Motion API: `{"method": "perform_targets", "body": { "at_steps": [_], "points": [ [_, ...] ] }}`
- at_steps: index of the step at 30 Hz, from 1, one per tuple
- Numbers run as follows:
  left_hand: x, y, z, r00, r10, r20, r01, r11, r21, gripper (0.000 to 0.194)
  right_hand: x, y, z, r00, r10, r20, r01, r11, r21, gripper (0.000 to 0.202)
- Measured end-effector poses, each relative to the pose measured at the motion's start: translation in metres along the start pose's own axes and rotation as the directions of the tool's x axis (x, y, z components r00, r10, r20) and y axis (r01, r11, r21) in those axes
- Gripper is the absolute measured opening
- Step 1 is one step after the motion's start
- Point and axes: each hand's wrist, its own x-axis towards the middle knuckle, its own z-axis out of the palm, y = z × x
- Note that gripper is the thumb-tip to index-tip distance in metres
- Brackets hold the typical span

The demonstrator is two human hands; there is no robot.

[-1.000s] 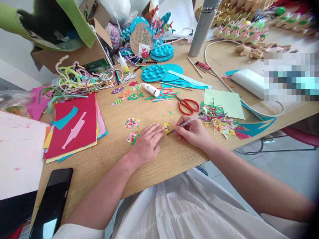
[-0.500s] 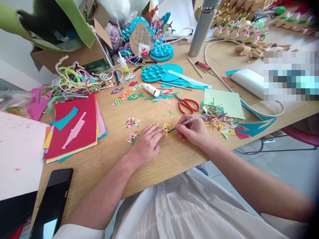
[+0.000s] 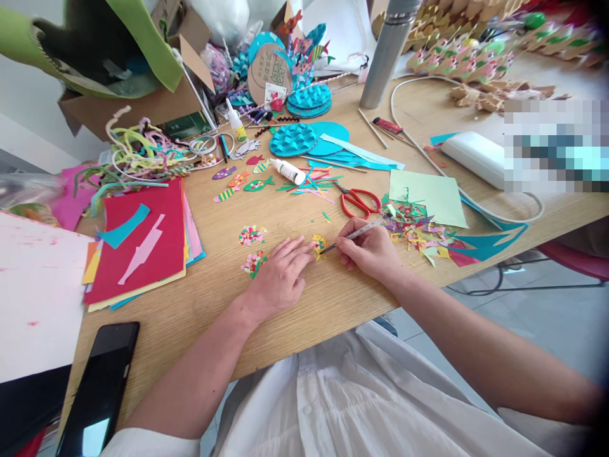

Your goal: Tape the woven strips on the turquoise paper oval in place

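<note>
The yellow paper fish (image 3: 320,246) is set between the two hands on the worktop (image 3: 204,330), towards its near edge, with its long axis running roughly away from that edge, tail nearest. It lies just right of the fingertips of the left hand (image 3: 280,279), which is laid flat with fingers extended; whether it is touched cannot be told. The fish lies left of the right hand (image 3: 368,251), where a slim pen-like tool (image 3: 354,235) is pinched, its tip angled to the tail. The left fingertips are nearer.
</note>
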Motion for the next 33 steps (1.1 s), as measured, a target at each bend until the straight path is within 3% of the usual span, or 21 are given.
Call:
{"method": "perform_targets", "body": {
  "at_steps": [23,33],
  "points": [
    [0.0007,0.0009,-0.0019,1.000,-0.012,0.010,0.012,1.000,-0.021,0.046,-0.0027,-0.0050,-0.0001,0.996,-0.012,0.088,0.011,1.000,0.019,0.016],
    [0.0007,0.0007,-0.0012,1.000,-0.005,0.000,0.005,1.000,-0.014,0.043,-0.0013,-0.0048,0.0009,1.000,0.022,-0.018,-0.021,0.999,0.038,0.013]
  ]
}}
